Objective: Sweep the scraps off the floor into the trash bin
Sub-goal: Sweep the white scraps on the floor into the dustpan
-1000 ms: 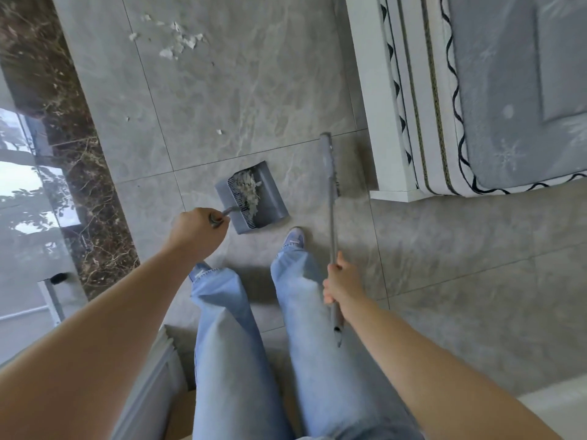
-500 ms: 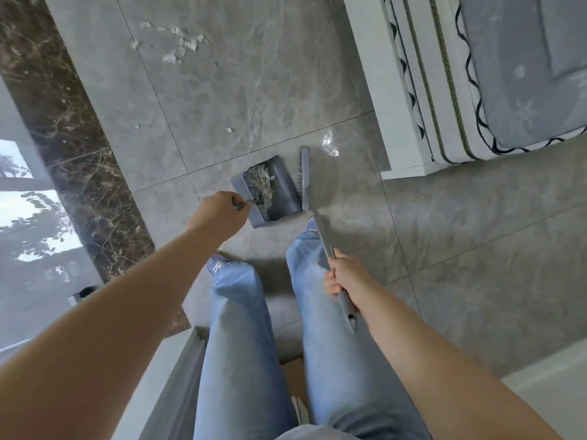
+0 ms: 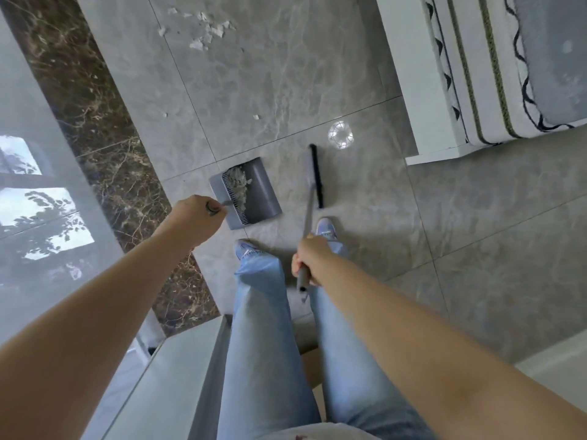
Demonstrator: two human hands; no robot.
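My left hand (image 3: 197, 216) is closed around the handle of a grey dustpan (image 3: 260, 192), which sits low over the tiles in front of my feet. A heap of white scraps (image 3: 239, 185) lies in the pan against its comb edge. My right hand (image 3: 309, 258) grips the grey broom handle; the broom head (image 3: 315, 174) with black bristles stands just right of the pan, apart from it. More white paper scraps (image 3: 206, 31) are scattered on the grey floor further ahead, and two small bits (image 3: 256, 116) lie closer. No trash bin is visible.
A white bed frame with a patterned mattress (image 3: 451, 74) fills the upper right. A dark marble strip (image 3: 95, 115) and a glass pane (image 3: 35, 192) run along the left. A light ledge (image 3: 178, 376) lies at my lower left, beside my jeans-clad legs.
The broom head has swung away from the dustpan's right edge and now stands apart from it. The view has shifted, and both hands keep their grips.
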